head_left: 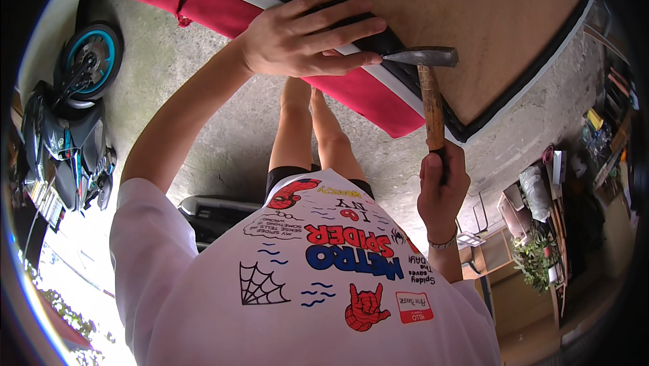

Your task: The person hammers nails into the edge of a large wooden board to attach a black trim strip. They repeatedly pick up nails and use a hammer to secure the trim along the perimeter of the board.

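My right hand (443,187) is closed round the lower end of a hammer's wooden handle (430,106). The hammer's dark metal head (433,56) is over the edge of a large brown board (487,21), its thin end close to my left hand's lowest finger. Across that edge lies my left hand (314,36), fingers stretched out and apart, resting on the black folded cloth (389,35) and the pale strip (402,89) along the rim. Below the strip hangs red fabric (368,102). Whatever may lie beneath my left fingers is hidden.
A motorbike with a blue-rimmed wheel (92,62) stands at the left on a concrete floor (162,75). Boards, a plastic-wrapped item (534,192), a leafy plant (532,258) and mixed clutter line the right side. A dark object (220,217) sits behind my legs.
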Motion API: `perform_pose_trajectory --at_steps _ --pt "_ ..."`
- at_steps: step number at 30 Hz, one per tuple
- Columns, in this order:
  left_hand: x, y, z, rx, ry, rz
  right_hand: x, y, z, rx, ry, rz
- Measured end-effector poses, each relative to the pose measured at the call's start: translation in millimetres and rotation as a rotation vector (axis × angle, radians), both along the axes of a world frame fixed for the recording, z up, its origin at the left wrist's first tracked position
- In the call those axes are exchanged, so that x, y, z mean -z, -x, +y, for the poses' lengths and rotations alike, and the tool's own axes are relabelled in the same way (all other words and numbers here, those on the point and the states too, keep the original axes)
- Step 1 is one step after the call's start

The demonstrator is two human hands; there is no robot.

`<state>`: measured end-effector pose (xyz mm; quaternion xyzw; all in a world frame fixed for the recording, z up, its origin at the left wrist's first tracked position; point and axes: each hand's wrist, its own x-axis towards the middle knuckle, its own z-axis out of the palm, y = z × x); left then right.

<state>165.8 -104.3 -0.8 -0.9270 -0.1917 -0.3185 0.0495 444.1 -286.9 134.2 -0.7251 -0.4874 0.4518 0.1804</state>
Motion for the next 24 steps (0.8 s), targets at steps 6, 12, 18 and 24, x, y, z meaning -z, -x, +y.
perform_pose_trajectory --at_steps 6,12,18,24 --pt "1 -4 -3 -0.026 0.049 -0.017 1 4 4 -0.01 -0.003 -0.019" --pt "-5 -3 -5 -0.035 0.087 0.049 -15 11 13 0.019 0.027 -0.025" --pt "-7 -3 -7 -0.042 0.103 0.061 -12 11 9 -0.001 -0.028 -0.087" --pt "-6 -2 -7 -0.043 0.064 0.058 -15 16 8 0.062 -0.099 -0.077"
